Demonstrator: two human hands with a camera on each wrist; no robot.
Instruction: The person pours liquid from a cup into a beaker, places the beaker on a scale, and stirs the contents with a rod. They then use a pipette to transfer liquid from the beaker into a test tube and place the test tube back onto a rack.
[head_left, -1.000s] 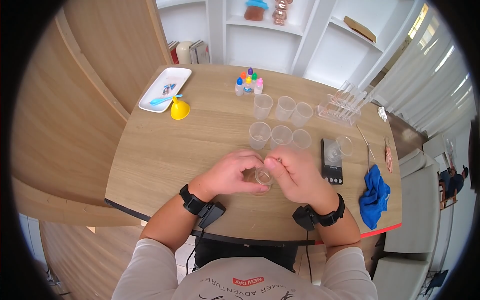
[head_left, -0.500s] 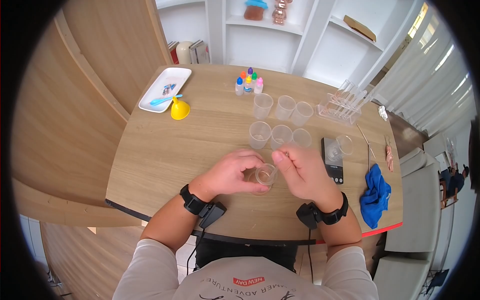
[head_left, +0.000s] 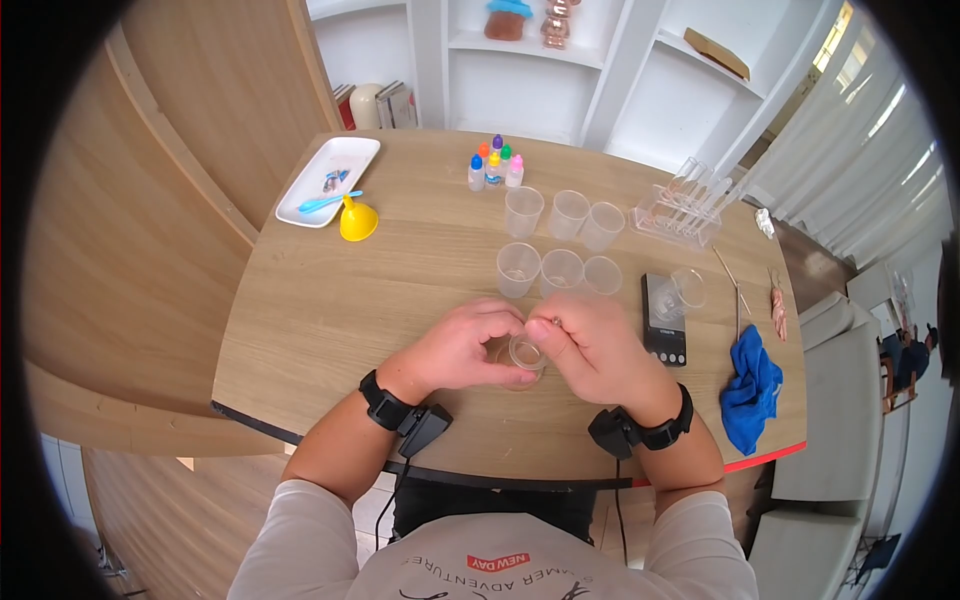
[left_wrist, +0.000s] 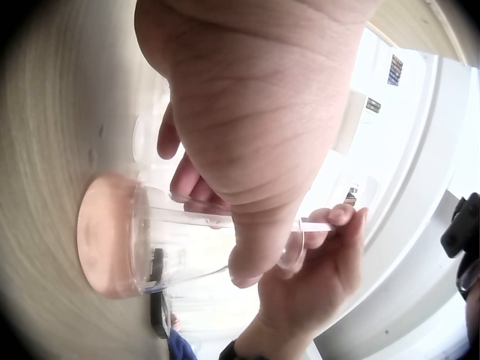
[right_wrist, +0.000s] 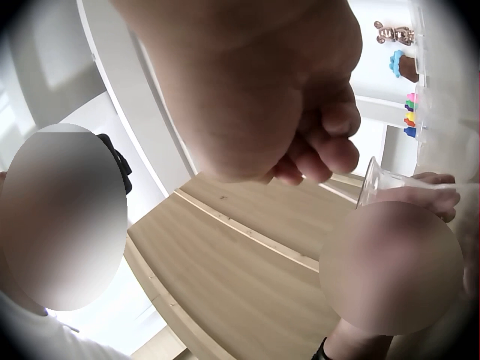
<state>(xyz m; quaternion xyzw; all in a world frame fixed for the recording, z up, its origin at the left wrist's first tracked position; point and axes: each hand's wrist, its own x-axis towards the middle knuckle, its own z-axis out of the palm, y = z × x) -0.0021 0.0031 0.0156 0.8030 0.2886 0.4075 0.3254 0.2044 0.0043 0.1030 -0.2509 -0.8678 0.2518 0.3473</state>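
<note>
**Both hands at a small clear beaker near the table's front edge**

The left hand (head_left: 455,350) curls its fingers and thumb round a small clear beaker (head_left: 524,355) that stands on the wooden table (head_left: 320,310), directly in front of the person's body. In the left wrist view the beaker (left_wrist: 187,247) sits on the wood with the left thumb pressed against its near wall and the fingers wrapped round the far side.

The right hand (head_left: 598,352) sits just right of the beaker, touching the left hand above its rim. Its thumb and forefinger pinch a thin clear rod (left_wrist: 319,226), which lies across the mouth of the beaker; the other fingers are folded in. The rod is too fine to make out in the head view.

Just beyond the two hands stand six clear plastic cups (head_left: 560,270) in two rows of three. Past those, a cluster of small dropper bottles (head_left: 494,166) with coloured caps. Far out to the left of the left hand lie a yellow funnel (head_left: 357,219) and a white tray (head_left: 330,180) with a blue spoon on it. Right of the right hand, close by, is a black pocket scale (head_left: 664,320) with a clear dish on top; farther off are a test-tube rack (head_left: 686,212) and a crumpled blue cloth (head_left: 750,385).
</note>
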